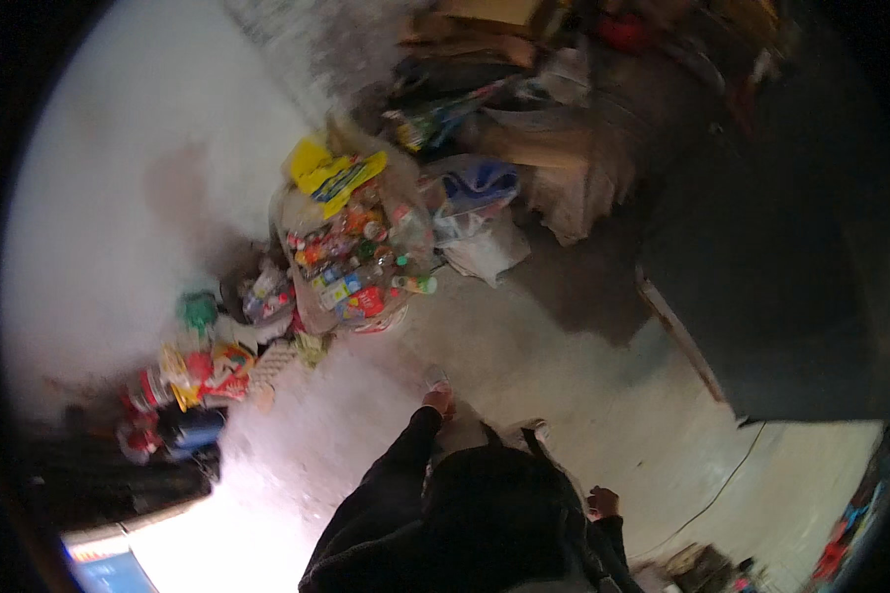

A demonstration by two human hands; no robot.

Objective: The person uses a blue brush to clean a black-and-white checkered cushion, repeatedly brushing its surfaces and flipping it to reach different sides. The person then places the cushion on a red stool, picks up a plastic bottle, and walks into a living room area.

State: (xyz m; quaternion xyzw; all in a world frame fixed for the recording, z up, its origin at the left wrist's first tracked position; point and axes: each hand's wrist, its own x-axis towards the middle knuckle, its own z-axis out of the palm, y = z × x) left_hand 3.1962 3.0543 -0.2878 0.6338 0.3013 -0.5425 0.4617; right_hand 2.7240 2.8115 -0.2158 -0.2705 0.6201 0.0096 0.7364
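My left hand (439, 399) hangs low at the end of a dark sleeve, in front of my body. A small pale shape (435, 379) shows just beyond its fingers; whether the hand touches it I cannot tell. To the right of my body is my right hand (603, 502), near no object, its fingers too blurred to read. Ahead and to the left stands a large open sack (302, 287) filled with plastic bottles (351, 282). A yellow plastic bag (331, 176) lies over its far edge.
A white bag (485, 247) stands beside the sack. Cardboard and other clutter (544, 128) pile up at the back. Packets and containers (208, 371) line the left wall. A large dark panel (781, 326) juts in from the right, and a thin cable (712, 499) crosses the floor.
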